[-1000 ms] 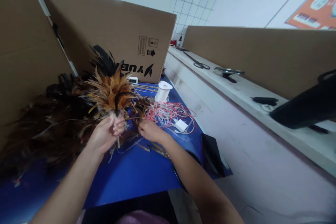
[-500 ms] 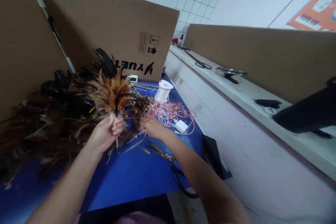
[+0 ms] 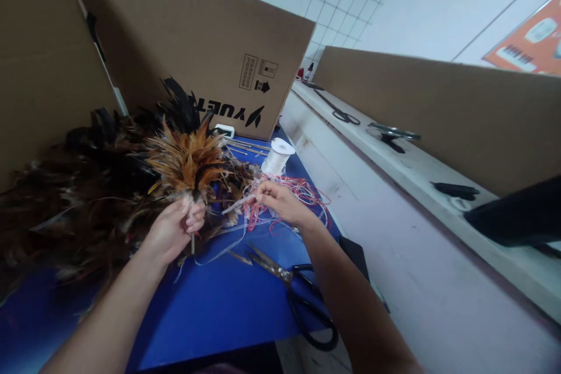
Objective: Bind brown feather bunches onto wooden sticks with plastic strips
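Note:
My left hand (image 3: 177, 227) is closed round the base of a bunch of orange-brown feathers (image 3: 186, 152), with a thin stick end poking out below the fist. To its right, my right hand (image 3: 280, 201) pinches a thin pale strip (image 3: 236, 204); whether it is ribbon or a feather, I cannot tell. Red and white strings (image 3: 302, 187) lie tangled just beyond the right hand. Below that hand, black-handled scissors (image 3: 284, 277) rest on the blue table (image 3: 210, 310) with their blades apart. Dark brown feathers (image 3: 87, 198) are heaped left of my left hand.
A white spool (image 3: 278, 156) stands behind the strings, near thin sticks (image 3: 248, 145) and a small white device (image 3: 225, 130). A large cardboard box (image 3: 197, 41) closes off the back. On the right ledge (image 3: 394, 169) lie more scissors (image 3: 346, 117) and a black cylinder (image 3: 517, 216).
My right hand has lifted up and to the right from the feathers, bringing the pale strip into view. My left hand still grips the feather bunch. The camera view has shifted slightly.

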Demonstrator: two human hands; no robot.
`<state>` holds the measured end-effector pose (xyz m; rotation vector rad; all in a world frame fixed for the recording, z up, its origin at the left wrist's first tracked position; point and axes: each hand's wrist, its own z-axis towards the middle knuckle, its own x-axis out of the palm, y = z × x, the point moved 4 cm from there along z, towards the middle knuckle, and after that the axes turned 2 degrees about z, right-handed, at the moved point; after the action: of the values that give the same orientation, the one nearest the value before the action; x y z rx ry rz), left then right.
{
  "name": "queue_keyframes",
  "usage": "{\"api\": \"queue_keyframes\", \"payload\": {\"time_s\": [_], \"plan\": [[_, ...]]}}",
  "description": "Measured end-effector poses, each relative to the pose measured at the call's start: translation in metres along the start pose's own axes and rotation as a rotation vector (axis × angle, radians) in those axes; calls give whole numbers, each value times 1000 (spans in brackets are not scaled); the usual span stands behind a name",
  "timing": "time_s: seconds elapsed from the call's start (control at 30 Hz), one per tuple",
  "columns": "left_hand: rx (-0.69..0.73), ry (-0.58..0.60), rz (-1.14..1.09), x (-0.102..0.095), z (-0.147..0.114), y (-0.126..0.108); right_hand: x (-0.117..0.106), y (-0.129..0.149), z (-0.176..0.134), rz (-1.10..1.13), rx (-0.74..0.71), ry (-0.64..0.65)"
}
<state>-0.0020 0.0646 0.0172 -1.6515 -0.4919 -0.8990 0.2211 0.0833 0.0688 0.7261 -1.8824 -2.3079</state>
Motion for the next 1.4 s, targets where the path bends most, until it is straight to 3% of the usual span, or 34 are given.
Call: {"api": "queue_keyframes", "payload": {"time_s": [0.23,0.53,0.67,0.83,0.93,1.03,1.1,1.27,1.4], "plan": [[-9,-40,25,0,-1,1,-26,20,-1,302,33,-217],[-8,-83,57,-3,-1,2,-48,39,-15,332,23,-325],[-4,-93,60,-4,0,3,-40,25,-27,168,87,-298],[-20,-106,72,-5,0,6,-21,-16,-55,-156,230,-89],[-38,-119,87,-4,0,8,-15,-32,-61,-504,173,30],[-48,-163,116,-4,-1,9,-13,-37,-48,-828,93,-31],[-49,-198,134,-5,-2,9,-11,-42,-33,-930,116,-70],[-44,-224,151,-8,0,10,-6,-59,-6,-1026,204,-85],[-46,-165,143,-8,0,9,-16,-61,-8,-977,175,-117]]}}
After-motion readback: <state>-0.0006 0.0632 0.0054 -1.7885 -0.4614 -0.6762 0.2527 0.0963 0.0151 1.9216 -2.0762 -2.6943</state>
